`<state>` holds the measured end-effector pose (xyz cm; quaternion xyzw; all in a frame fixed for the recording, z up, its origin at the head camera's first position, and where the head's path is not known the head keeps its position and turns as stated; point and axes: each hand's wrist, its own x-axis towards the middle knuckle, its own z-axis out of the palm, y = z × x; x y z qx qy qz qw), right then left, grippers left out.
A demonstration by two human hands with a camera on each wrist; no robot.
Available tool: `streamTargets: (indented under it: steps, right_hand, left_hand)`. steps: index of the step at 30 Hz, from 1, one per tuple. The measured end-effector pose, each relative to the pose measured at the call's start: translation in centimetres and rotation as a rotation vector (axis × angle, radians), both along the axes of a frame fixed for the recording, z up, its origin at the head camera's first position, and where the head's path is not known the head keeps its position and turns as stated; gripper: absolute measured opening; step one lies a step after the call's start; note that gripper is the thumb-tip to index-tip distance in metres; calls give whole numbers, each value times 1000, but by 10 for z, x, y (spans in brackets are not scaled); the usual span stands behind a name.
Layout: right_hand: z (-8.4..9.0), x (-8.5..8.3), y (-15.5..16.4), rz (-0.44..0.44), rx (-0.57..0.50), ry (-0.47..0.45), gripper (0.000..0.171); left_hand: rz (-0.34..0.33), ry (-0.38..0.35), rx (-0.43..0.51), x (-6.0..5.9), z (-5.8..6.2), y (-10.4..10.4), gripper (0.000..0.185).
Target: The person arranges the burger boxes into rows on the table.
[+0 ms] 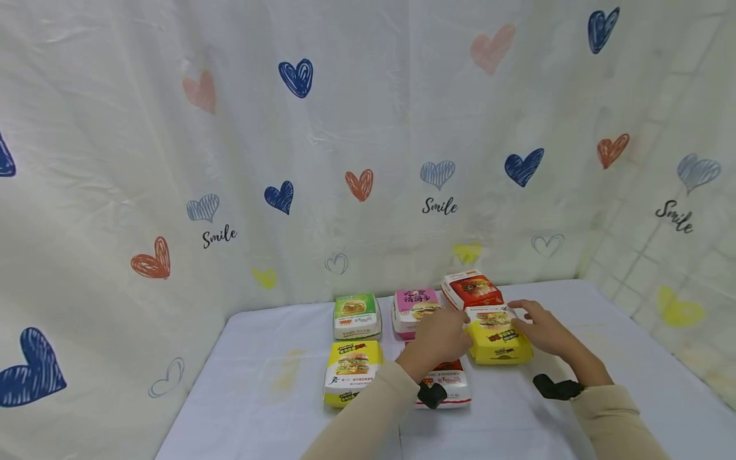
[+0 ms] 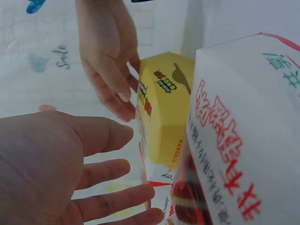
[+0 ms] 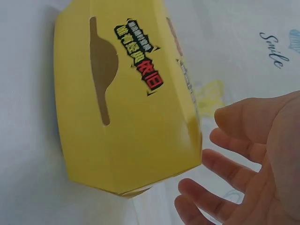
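Observation:
A yellow burger box (image 1: 501,342) with a burger picture stands at the right of a group of burger boxes. On its left side is my left hand (image 1: 439,335), its fingers extended in the left wrist view, with nothing held. My right hand (image 1: 542,327) is at the box's right side; the right wrist view shows those fingers spread beside the yellow cardboard, and contact is hard to tell. Beneath my left forearm lies a white-and-red burger box (image 1: 451,386), partly hidden. Behind the left hand is a pink burger box (image 1: 414,306), its front corner covered.
A red burger box (image 1: 474,291) sits right behind the yellow one. At the left are a green burger box (image 1: 356,316) and another yellow burger box (image 1: 353,369). All stand on a white-covered table (image 1: 259,383), with a heart-printed curtain (image 1: 368,128) behind.

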<state>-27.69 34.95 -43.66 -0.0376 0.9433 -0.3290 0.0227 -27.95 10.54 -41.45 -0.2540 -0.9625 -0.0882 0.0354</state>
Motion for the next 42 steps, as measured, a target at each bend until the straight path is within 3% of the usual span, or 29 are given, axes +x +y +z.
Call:
streamTargets:
  steps: [3, 11, 18, 25, 35, 42]
  right_hand:
    - [-2, 1, 1, -7, -18, -32, 56]
    - [-6, 4, 6, 25, -60, -41, 56]
    - [-7, 11, 12, 67, -50, -19, 59]
    - [-4, 20, 20, 80, -58, -84, 64]
    - [-4, 30, 29, 81, -106, -110, 63]
    - [-10, 28, 36, 42, -121, -115, 64]
  left_hand:
    - [-2, -49, -17, -1, -8, 8, 41]
    - [-92, -59, -114, -3, -23, 25, 39]
    - [-84, -66, -134, 8, -20, 32, 43]
    - [-82, -7, -170, 17, -26, 40, 46]
    - [-26, 6, -139, 30, -29, 49, 45]
    - [6, 49, -114, 30, -36, 54, 40]
